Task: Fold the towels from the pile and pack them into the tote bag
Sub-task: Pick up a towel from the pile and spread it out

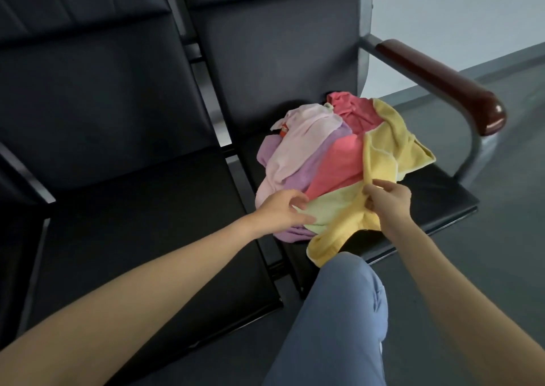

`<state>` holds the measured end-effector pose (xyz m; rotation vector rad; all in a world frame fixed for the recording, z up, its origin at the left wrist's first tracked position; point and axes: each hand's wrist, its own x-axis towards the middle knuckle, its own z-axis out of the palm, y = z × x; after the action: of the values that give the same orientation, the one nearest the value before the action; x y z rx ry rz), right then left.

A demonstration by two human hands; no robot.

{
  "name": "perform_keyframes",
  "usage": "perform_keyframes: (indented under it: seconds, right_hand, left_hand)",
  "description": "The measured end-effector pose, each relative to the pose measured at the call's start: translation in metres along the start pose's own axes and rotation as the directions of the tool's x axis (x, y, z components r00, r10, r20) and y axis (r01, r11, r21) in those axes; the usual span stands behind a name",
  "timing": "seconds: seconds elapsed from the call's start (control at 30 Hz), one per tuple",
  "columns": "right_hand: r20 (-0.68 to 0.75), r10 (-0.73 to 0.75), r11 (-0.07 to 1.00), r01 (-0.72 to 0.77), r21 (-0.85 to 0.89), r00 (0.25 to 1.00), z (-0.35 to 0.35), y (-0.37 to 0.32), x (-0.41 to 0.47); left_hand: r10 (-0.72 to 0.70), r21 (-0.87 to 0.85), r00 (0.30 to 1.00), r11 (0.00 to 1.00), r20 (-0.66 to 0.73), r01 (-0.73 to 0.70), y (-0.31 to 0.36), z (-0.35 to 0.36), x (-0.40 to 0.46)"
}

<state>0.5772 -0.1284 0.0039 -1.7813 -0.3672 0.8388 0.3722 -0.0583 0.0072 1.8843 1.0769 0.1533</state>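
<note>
A pile of towels [339, 161] is seen on a black seat [427, 196] right of centre, with both hands at its near edge.

The yellow towel [383, 149] is pinched by the right hand [389, 205] at a fold, fingers curled round the cloth; its lower end hangs over the seat's front edge above a blue-trousered knee [348, 312]. The pale green towel [333, 208] is pinched between thumb and fingers of the left hand [283, 211]. Pink [342, 164], lilac [306, 173] and pale pink [298, 140] towels are heaped behind. A brown armrest [442, 81] is seen at upper right, a second seat [118, 208] at left.
</note>
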Motion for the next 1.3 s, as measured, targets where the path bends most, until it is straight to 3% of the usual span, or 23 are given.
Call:
perform_keyframes:
  seconds: [0.07, 0.2, 0.33, 0.43, 0.6, 0.8, 0.9, 0.97, 1.13, 1.2, 1.23, 1.27, 1.3]
  right_hand:
    - [0.08, 0.007, 0.988, -0.019, 0.156, 0.997, 0.002, -0.011, -0.013]
    - [0.255, 0.007, 0.916, -0.108, 0.385, 0.967, 0.009, -0.035, -0.031]
    - [0.387, -0.031, 0.895, -0.147, 0.422, 0.922, 0.015, -0.049, -0.045]
    - [0.408, -0.085, 0.935, -0.069, 0.348, 0.909, 0.018, -0.046, -0.053]
    - [0.32, -0.104, 0.993, 0.079, 0.091, 0.941, 0.025, -0.018, -0.052]
    - [0.319, -0.121, 0.939, 0.212, -0.269, 0.94, 0.044, 0.024, -0.048]
    - [0.362, -0.195, 0.844, 0.344, -0.412, 0.912, 0.059, 0.036, -0.053]
    - [0.414, -0.266, 0.734, 0.461, -0.499, 0.871, 0.071, 0.044, -0.057]
    - [0.537, -0.314, 0.417, 0.622, -0.663, 0.783, 0.104, 0.053, -0.058]
    - [0.574, -0.288, 0.352, 0.642, -0.681, 0.767, 0.116, 0.057, -0.054]
    - [0.586, -0.282, 0.32, 0.65, -0.689, 0.76, 0.122, 0.059, -0.052]
    - [0.595, -0.272, 0.286, 0.654, -0.7, 0.756, 0.128, 0.061, -0.051]
    - [0.601, -0.26, 0.248, 0.654, -0.715, 0.755, 0.133, 0.062, -0.049]
  left_hand:
    - [-0.014, -0.052, 0.998, 0.998, 0.064, 0.018, -0.001, 0.01, -0.002]
    - [0.054, -0.119, 0.997, 0.992, 0.046, -0.048, 0.006, 0.027, -0.006]
    - [0.038, -0.178, 0.99, 0.982, -0.134, -0.062, 0.012, 0.028, -0.008]
    - [-0.001, -0.271, 0.971, 0.96, -0.237, -0.065, 0.005, 0.011, -0.018]
    - [-0.091, -0.238, 0.969, 0.971, -0.229, 0.035, -0.028, -0.028, -0.062]
    - [-0.315, -0.353, 0.903, 0.913, -0.292, 0.204, -0.09, -0.069, -0.121]
    - [-0.471, -0.479, 0.836, 0.824, -0.282, 0.303, -0.127, -0.082, -0.144]
    - [-0.603, -0.589, 0.739, 0.726, -0.299, 0.354, -0.15, -0.085, -0.155]
    - [-0.866, -0.806, 0.36, 0.472, -0.347, 0.358, -0.198, -0.088, -0.174]
    - [-0.874, -0.693, 0.218, 0.479, -0.435, 0.538, -0.207, -0.086, -0.177]
    - [-0.816, -0.551, 0.191, 0.522, -0.546, 0.652, -0.206, -0.083, -0.178]
    - [-0.7, -0.373, 0.24, 0.601, -0.673, 0.707, -0.205, -0.08, -0.177]
    - [-0.543, -0.178, 0.355, 0.7, -0.761, 0.691, -0.202, -0.076, -0.175]
